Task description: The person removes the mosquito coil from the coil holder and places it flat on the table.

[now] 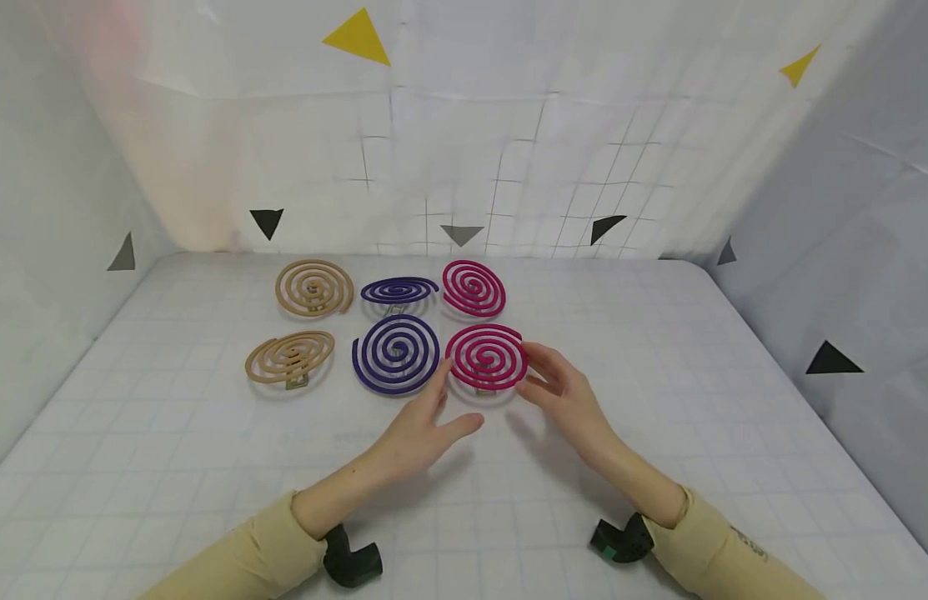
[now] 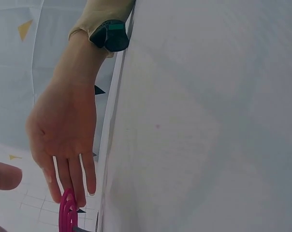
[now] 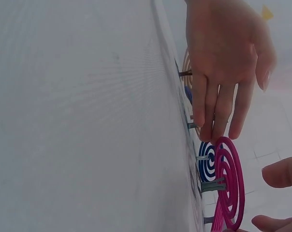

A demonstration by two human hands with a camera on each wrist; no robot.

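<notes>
Placement looked mostly done: 2 tan spiral coils [image 1: 312, 288], 2 dark-blue spiral coils [image 1: 398, 350] and 1 rear magenta spiral coil [image 1: 474, 287] stood set out. Front magenta spiral coil [image 1: 488, 360], on small metal-looking stand [image 1: 484, 391], sat between my hands. Left hand [image 1: 418, 429]: fingers straight to left rim, thumb spread; right hand [image 1: 567, 398]: fingers extended to right rim, no pinch showing. Probably only straightening remained.

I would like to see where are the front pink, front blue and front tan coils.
Front pink coil [image 1: 488, 360]: head view, centre of spiral.
Front blue coil [image 1: 398, 349]: head view, centre of spiral.
Front tan coil [image 1: 291, 353]: head view, centre of spiral.
</notes>
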